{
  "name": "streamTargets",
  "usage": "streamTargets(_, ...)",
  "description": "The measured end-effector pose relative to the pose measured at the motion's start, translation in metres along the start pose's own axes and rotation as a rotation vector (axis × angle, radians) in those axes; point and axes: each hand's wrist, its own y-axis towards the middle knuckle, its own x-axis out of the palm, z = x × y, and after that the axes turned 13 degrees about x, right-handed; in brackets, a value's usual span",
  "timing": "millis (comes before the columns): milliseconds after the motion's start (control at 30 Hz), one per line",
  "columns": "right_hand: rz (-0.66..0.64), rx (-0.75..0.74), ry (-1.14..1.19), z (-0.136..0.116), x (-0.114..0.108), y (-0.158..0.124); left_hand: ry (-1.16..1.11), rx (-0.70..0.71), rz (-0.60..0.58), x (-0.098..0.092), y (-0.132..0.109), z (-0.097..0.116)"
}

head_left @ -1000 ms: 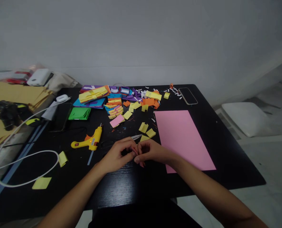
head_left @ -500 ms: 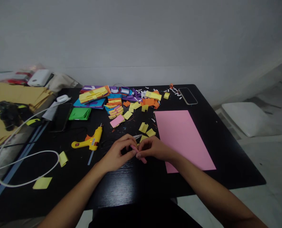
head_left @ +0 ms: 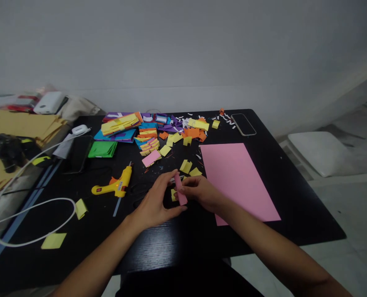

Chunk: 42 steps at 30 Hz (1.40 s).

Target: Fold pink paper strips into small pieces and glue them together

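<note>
Over the near middle of the black table, my right hand pinches a small folded pink paper strip and holds it upright. My left hand hovers just left of the strip with its fingers curved and apart, holding nothing. A small yellow paper piece shows between the two hands. Scissors lie on the table behind the hands, mostly hidden.
A large pink sheet lies right of my hands. A yellow glue gun rests to the left, with a white cable loop beyond. Piles of coloured paper pieces fill the table's far side, near a phone.
My right hand has lifted the pink strip from flat to upright. My left hand has let go of it and opened, drawing slightly toward me.
</note>
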Motion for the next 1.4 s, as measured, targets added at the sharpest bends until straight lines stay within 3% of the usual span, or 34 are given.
streamTargets(333, -0.03, -0.005, 0.048, -0.0026, 0.0039, -0.0015, 0.05, 0.027, 0.097, 0.0027, 0.0018, 0.0022)
streamTargets(1400, -0.056, 0.015, 0.078, -0.0025, 0.0027, -0.0015, 0.081, 0.055, 0.087, -0.0061, 0.0056, 0.0049)
